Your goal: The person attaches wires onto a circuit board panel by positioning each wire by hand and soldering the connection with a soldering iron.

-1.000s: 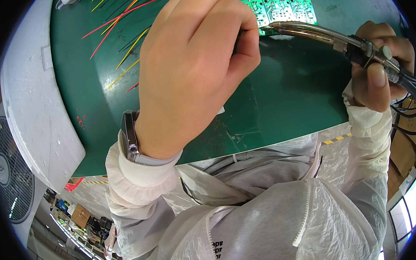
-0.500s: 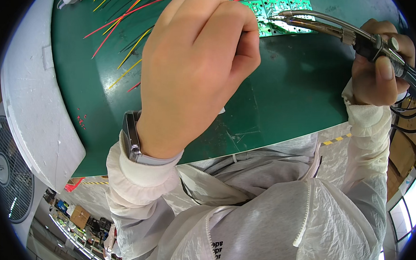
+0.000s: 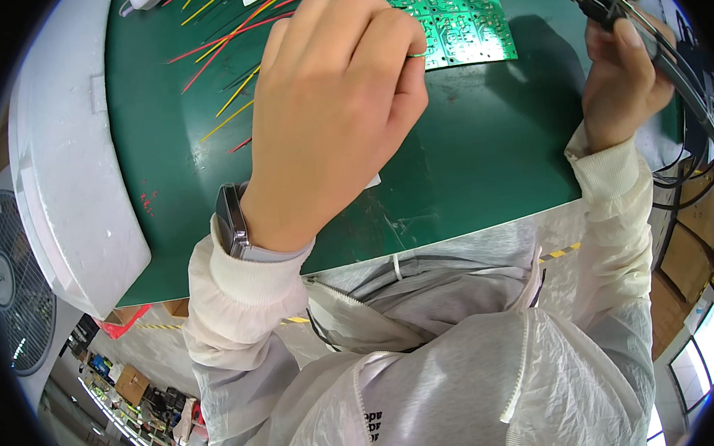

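Note:
My left hand [image 3: 335, 111] is closed in a pinch over the left part of a green printed circuit board [image 3: 472, 31]. Its fingertips face away, so whatever they grip is hidden. Red, yellow and black wires [image 3: 238, 35] lie spread to the left of that hand, and some run behind its knuckles. At the right, my right hand [image 3: 628, 79] is wrapped round a soldering iron [image 3: 597, 4] with a thin metal tube alongside it. The iron points up past the board's right side, and its tip is outside the picture.
A green mat [image 3: 482, 144] covers the table. A white foam box [image 3: 72, 181] stands along the left edge, with a fan [image 3: 21, 281] beyond it. Black cables [image 3: 703, 128] hang from the iron at the right. Red scraps [image 3: 147, 200] lie near the box.
The soldering iron has been lifted off the board, and its tip has left the picture at the top. My left hand stays closed over the board, while the whole view has shifted slightly.

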Demonstrator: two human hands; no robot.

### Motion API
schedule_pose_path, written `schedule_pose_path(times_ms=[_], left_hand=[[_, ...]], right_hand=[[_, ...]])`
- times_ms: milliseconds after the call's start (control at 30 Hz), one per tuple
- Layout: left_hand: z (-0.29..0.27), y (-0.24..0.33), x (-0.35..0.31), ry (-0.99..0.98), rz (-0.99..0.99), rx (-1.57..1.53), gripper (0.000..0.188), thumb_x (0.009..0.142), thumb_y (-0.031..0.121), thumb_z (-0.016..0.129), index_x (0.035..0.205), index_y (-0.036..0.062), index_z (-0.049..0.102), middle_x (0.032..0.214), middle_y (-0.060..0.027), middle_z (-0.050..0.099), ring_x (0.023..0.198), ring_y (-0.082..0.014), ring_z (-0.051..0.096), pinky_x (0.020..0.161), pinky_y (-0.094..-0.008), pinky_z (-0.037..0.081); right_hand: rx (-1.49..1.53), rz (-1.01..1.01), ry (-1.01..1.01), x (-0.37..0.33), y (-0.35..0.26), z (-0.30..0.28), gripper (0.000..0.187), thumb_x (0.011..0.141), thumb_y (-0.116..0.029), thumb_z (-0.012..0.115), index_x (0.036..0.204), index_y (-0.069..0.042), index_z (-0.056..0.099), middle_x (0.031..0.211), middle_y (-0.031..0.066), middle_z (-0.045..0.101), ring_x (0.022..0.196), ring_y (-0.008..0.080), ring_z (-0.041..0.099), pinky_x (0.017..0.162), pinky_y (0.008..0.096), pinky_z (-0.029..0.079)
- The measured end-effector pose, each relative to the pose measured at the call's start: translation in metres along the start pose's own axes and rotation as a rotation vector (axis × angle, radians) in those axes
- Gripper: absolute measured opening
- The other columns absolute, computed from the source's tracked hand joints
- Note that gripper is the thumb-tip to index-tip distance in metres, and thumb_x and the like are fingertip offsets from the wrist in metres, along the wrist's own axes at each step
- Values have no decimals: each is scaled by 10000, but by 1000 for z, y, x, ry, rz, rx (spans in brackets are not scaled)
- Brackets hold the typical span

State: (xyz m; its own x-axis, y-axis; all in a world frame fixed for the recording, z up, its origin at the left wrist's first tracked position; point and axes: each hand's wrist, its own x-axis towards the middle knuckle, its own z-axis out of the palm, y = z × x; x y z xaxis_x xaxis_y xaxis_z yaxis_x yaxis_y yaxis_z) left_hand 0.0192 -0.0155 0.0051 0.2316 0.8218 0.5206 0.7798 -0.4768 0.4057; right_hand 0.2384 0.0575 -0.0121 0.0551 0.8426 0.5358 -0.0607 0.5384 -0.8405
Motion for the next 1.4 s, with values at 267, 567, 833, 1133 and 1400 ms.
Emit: schedule_pose_path(times_ms=[267,567,833,1133,1400], left_hand=[[-2,-16,-3,-84,45,127,603,601,320,718,1085,52,479,1081,-81,523,988,-263,482,856,-362,334],[-24,15,-19,-189,-95,113,621,622,287,708,1133,64,436,1135,-92,484,1057,-255,442,906,-404,288],[-112,-1,-11,14,-278,270,492,689,179,675,1108,31,463,1203,-133,441,1129,-266,408,945,-384,290],[-333,-343,-66,197,-703,643,313,790,176,538,1042,-8,542,969,-160,591,895,-256,564,789,-308,422],[-301,-374,-54,-173,-876,164,247,735,89,541,946,-27,597,849,-100,625,766,-157,562,709,-264,435]], right_hand=[[205,228,340,35,28,43,208,782,-208,584,752,-9,533,639,15,520,562,80,457,519,202,349],[4,38,213,61,45,68,181,761,-111,613,863,20,540,678,70,551,577,101,494,525,202,382],[0,138,234,59,35,67,183,751,-128,635,847,-3,542,646,35,533,567,79,487,516,189,377],[67,188,213,58,30,87,219,743,-128,633,847,-31,467,653,13,513,554,55,465,484,178,354],[13,183,223,62,31,73,227,751,-139,633,855,-27,464,661,18,511,555,54,452,481,181,355]])
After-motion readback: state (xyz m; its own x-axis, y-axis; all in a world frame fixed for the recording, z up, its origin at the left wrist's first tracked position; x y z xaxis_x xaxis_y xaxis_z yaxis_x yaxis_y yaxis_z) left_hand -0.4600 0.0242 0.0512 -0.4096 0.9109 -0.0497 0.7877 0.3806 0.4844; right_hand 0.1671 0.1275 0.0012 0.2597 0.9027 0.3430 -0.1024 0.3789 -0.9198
